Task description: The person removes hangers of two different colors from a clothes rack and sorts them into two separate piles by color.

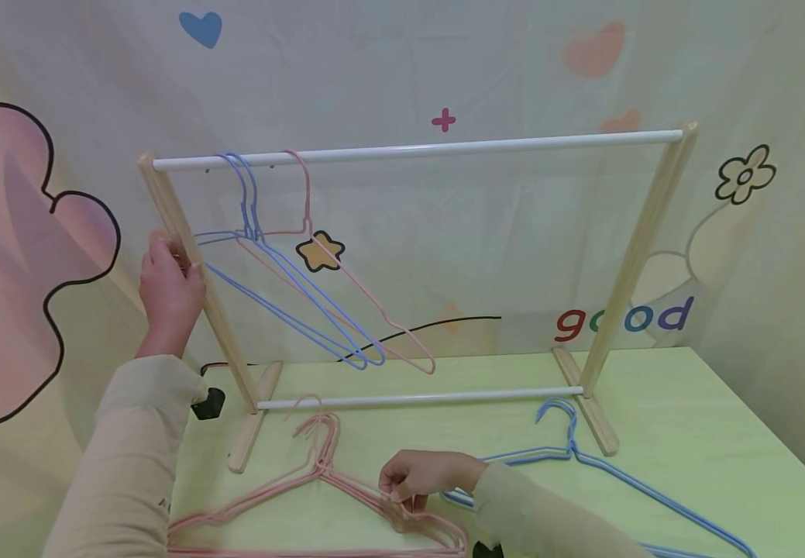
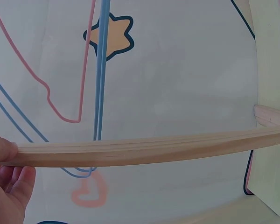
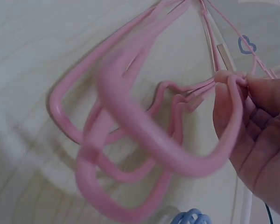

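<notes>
Pinching one pink hanger point(image 3: 140, 128) between thumb and fingers, the right hand point(image 1: 430, 474) was near other pink hangers point(image 1: 322, 466) on the table point(image 1: 688, 411); the left hand point(image 1: 170, 288) gripped a wooden post point(image 1: 218, 325).

Pale green table point(image 1: 695, 403), pink hangers point(image 1: 321, 467), blue hangers point(image 1: 573, 449), standing wooden rack point(image 1: 639, 256)

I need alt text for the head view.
Right hand pinches one of several thin pink hangers on a pale-green table. Left hand grips a wooden rack; two blue hangers and one pink hang from its white rail.
</notes>
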{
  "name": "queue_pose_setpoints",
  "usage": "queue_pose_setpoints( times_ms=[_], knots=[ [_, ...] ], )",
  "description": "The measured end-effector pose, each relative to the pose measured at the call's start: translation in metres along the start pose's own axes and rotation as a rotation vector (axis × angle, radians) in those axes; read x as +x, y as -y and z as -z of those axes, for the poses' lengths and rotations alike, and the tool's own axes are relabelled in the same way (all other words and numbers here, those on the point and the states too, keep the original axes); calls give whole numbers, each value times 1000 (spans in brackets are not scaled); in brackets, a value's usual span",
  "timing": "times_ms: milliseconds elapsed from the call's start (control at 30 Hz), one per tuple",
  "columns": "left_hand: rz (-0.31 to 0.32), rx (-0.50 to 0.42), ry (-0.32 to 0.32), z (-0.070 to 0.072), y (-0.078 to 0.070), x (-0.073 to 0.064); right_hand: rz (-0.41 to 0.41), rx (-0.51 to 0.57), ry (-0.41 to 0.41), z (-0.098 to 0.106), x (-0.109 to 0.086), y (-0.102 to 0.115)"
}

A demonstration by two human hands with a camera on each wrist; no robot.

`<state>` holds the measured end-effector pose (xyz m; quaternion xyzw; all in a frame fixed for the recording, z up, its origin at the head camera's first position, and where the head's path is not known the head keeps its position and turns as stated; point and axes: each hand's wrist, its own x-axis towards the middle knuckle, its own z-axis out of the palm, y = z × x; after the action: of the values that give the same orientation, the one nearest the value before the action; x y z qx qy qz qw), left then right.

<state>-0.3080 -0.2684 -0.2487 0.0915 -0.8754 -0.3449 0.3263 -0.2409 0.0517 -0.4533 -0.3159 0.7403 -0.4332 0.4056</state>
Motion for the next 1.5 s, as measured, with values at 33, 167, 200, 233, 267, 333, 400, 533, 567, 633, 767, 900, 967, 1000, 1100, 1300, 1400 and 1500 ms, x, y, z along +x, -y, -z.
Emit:
queue_pose_setpoints(
  times_ms=[33, 167, 200, 233, 267, 333, 400, 533, 567, 633, 767, 900, 967, 1000, 1100, 1300, 1400, 1500],
  knots=[
    [3, -1, 3, 0, 0, 0, 0, 0, -6, 0, 1, -2],
    [5, -2, 4, 0, 0, -1, -5, -9, -55, -2, 5, -8],
    [6, -1, 3, -1, 0, -1, -6, -12, -72, -2, 6, -10],
    [5, 0, 1, -1, 0, -1, -8, -11, -89, -2, 7, -11],
    [6, 0, 2, -1, 0, -1, -12, -10, -103, -3, 7, -13],
    [5, 0, 0, -1, 0, -1, -20, -22, -132, -4, 9, -15],
    [5, 0, 1, -1, 0, -1, -30, -24, -156, -4, 9, -17],
    [-8, 0, -9, -1, 0, 0, -45, -60, -204, -5, 10, -18],
    [-9, -1, -9, -1, 0, 0, -46, -68, -213, -5, 11, -18],
    [-15, 0, -14, -1, 0, 1, -47, -88, -227, -5, 10, -18],
    [-17, 6, -12, -1, 1, 2, -43, -98, -231, -4, 8, -16],
    [-9, 9, -8, -2, 1, 2, -35, -98, -225, 4, 2, -11],
    [-6, 10, -10, -2, 1, 1, -29, -100, -225, 9, -2, -8],
    [-6, 9, -10, -2, 1, 1, -25, -104, -227, 13, -4, -6],
    [-7, 8, -16, -2, 1, 1, -12, -114, -245, 24, -10, 0],
    [-6, 7, -17, -1, 2, 0, 37, -71, -339, 52, -22, 12],
    [-13, 5, -18, -1, 2, 0, 59, -49, -385, 67, -30, 23],
    [-19, 5, -23, -2, 2, 1, 66, -29, -431, 81, -39, 39]
  ],
)
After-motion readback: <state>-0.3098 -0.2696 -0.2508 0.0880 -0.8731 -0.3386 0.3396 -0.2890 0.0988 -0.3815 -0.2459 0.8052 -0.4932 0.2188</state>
